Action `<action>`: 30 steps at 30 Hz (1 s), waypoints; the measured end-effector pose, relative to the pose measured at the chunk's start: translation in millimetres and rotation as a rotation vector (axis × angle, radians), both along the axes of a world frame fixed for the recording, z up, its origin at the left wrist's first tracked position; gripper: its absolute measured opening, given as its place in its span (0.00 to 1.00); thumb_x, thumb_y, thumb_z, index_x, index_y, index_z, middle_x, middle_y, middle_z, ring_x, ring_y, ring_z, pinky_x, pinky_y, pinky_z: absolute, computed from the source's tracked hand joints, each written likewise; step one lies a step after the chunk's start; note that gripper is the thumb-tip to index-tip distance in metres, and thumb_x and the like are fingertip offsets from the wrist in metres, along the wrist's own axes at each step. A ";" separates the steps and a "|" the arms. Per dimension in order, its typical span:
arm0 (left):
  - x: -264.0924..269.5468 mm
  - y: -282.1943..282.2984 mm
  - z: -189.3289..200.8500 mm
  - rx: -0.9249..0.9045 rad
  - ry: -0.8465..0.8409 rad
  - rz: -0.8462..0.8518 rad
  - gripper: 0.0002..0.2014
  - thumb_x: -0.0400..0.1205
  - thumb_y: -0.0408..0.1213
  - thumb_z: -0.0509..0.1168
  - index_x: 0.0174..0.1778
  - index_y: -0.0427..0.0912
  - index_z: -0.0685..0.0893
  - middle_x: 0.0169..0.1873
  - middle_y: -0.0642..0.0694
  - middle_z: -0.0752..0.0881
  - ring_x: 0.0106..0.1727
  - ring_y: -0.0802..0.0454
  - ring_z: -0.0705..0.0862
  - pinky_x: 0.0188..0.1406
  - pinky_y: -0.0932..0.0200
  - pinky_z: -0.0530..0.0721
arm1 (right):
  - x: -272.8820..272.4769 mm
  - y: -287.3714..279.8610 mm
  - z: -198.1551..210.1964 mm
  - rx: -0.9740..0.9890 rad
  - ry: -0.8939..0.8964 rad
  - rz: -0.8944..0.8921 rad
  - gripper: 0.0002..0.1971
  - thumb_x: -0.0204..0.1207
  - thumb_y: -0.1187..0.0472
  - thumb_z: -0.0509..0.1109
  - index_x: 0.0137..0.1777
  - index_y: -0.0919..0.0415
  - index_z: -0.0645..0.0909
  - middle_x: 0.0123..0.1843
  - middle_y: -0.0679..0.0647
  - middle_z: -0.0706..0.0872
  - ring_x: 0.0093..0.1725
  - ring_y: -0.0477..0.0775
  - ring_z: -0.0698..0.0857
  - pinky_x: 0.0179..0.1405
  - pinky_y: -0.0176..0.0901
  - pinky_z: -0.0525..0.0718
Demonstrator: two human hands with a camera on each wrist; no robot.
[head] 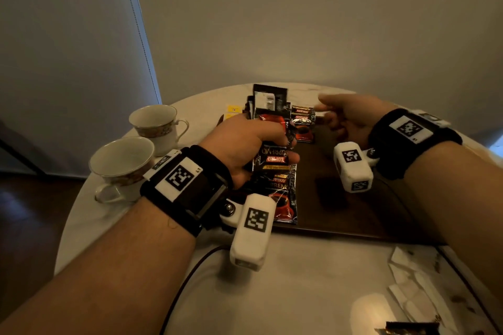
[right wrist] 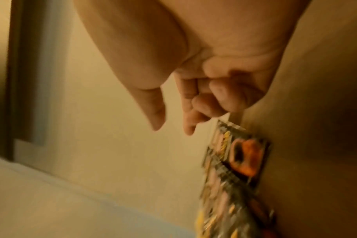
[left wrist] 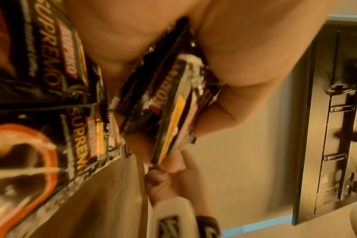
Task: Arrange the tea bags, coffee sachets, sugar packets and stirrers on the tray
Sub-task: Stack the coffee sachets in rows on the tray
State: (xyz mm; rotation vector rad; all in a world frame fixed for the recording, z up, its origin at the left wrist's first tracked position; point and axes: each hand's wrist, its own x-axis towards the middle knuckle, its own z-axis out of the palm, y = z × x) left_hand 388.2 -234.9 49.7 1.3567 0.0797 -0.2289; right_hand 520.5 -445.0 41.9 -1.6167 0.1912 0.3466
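My left hand (head: 285, 145) grips a bundle of black Kopiko coffee sachets (head: 272, 156) above the left part of the dark wooden tray (head: 353, 198). A joined strip of sachets (head: 283, 196) hangs from the bundle down to the tray's front edge. The left wrist view shows my fingers (left wrist: 220, 103) curled round the folded sachets (left wrist: 173, 99). My right hand (head: 328, 114) hovers over the tray's far side, thumb and forefinger apart, holding nothing. Just left of it, more coffee sachets (head: 303, 117) lie on the tray, and the right wrist view shows them (right wrist: 245, 157) below my right hand (right wrist: 173, 130).
Two teacups (head: 155, 125) (head: 122, 160) stand on the round white table, left of the tray. Yellow tea bags (head: 234, 109) and black packets (head: 269, 98) lie at the tray's far end. White packets (head: 413, 288) lie near right. A black cable (head: 190, 275) crosses the front.
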 end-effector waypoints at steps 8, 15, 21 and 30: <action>-7.1 -8.8 -3.7 0.063 -0.001 -0.172 0.12 0.82 0.21 0.65 0.58 0.34 0.86 0.44 0.35 0.92 0.39 0.39 0.91 0.47 0.44 0.90 | -82.9 17.3 22.7 0.070 -0.272 0.355 0.13 0.68 0.56 0.77 0.50 0.60 0.86 0.33 0.49 0.86 0.28 0.44 0.77 0.25 0.34 0.68; -1.6 -7.6 -0.5 -0.088 0.063 0.078 0.08 0.86 0.30 0.65 0.59 0.32 0.82 0.43 0.35 0.92 0.34 0.42 0.89 0.40 0.48 0.86 | -74.1 11.7 10.2 0.409 -0.291 0.075 0.09 0.77 0.65 0.75 0.57 0.63 0.86 0.40 0.54 0.90 0.33 0.46 0.85 0.29 0.36 0.85; 0.1 -3.0 0.1 -0.091 0.062 0.128 0.16 0.82 0.35 0.73 0.64 0.36 0.84 0.53 0.33 0.92 0.40 0.39 0.92 0.40 0.48 0.90 | -71.7 15.6 12.5 0.305 -0.312 0.124 0.07 0.82 0.66 0.71 0.58 0.65 0.86 0.36 0.54 0.88 0.30 0.46 0.84 0.29 0.38 0.86; 1.5 -1.1 0.8 -0.140 0.006 0.253 0.13 0.86 0.39 0.70 0.62 0.34 0.87 0.47 0.34 0.94 0.36 0.42 0.91 0.34 0.50 0.91 | -74.7 15.2 21.4 0.332 -0.454 0.065 0.04 0.79 0.66 0.75 0.47 0.59 0.83 0.44 0.55 0.92 0.34 0.49 0.86 0.29 0.40 0.86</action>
